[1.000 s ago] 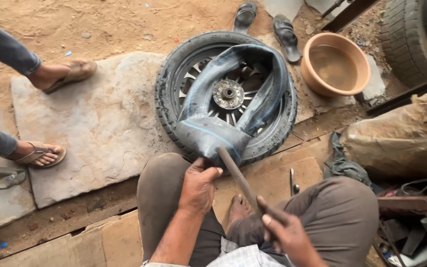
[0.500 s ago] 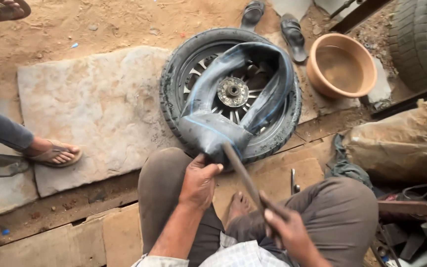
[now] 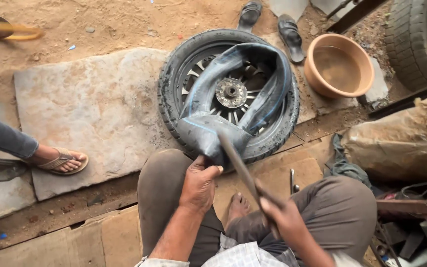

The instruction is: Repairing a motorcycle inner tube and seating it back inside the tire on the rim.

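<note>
A black wheel with its tyre (image 3: 171,84) lies flat on the ground ahead of my knees. A dark inner tube (image 3: 268,94) is pulled out and draped over the spokes and hub (image 3: 231,92). My left hand (image 3: 199,184) grips the near fold of the tube over my left knee. My right hand (image 3: 280,211) holds a long flat metal file (image 3: 237,163), whose far end rests on that fold.
A stone slab (image 3: 90,109) lies left of the wheel. Another person's sandalled foot (image 3: 60,160) stands on its near edge. A clay-coloured basin (image 3: 339,66) of water sits right of the wheel, two dark sandals (image 3: 290,29) behind it. A large tyre (image 3: 413,39) and clutter fill the right side.
The other person has stepped away: one foot left the slab toward the top left, the other stays at the left. My hands keep their grip, and the file shifted slightly on the tube.
</note>
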